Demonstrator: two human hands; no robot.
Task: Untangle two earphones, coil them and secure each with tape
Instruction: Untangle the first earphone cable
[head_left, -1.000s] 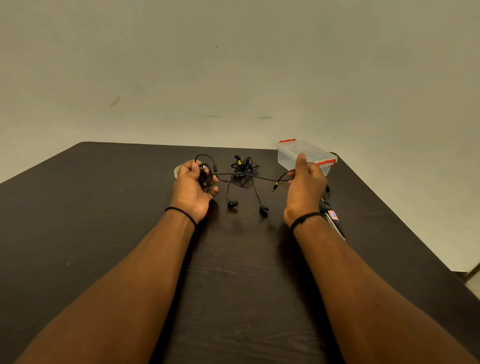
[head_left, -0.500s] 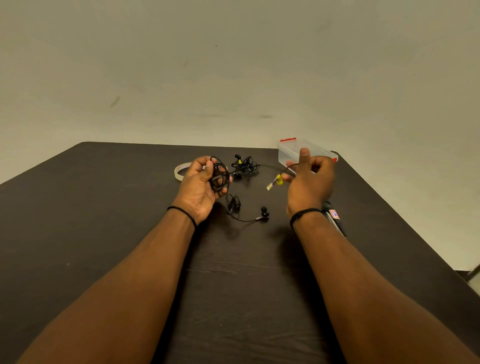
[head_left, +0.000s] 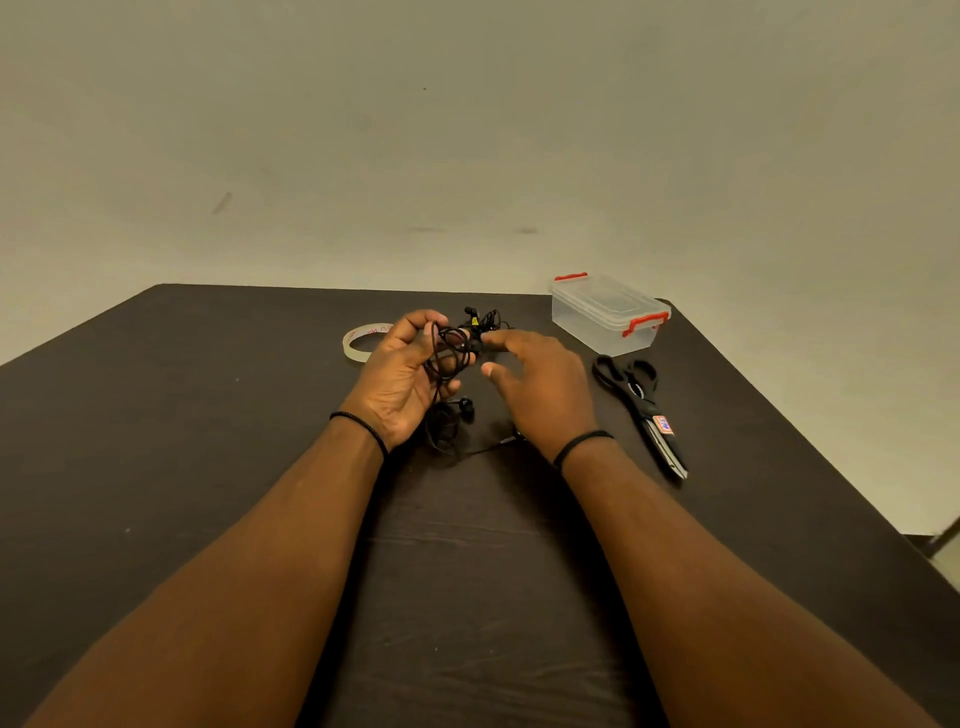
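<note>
From the head camera I see my left hand (head_left: 402, 371) curled around a loose coil of black earphone (head_left: 448, 353) cable, its earbuds dangling onto the dark table (head_left: 208, 415). My right hand (head_left: 540, 387) hovers beside it, fingers relaxed, gripping nothing. A second taped earphone bundle (head_left: 483, 319) lies behind, tape roll (head_left: 363, 340) left; the scissors' (head_left: 641, 410) label is unreadable.

I see two bare arms with no sleeves. My left hand (head_left: 402, 374) has a thin black band of small beads round its wrist. My right hand (head_left: 540, 389) has a thin black band too, and that one looks smooth. I see no rings.
</note>
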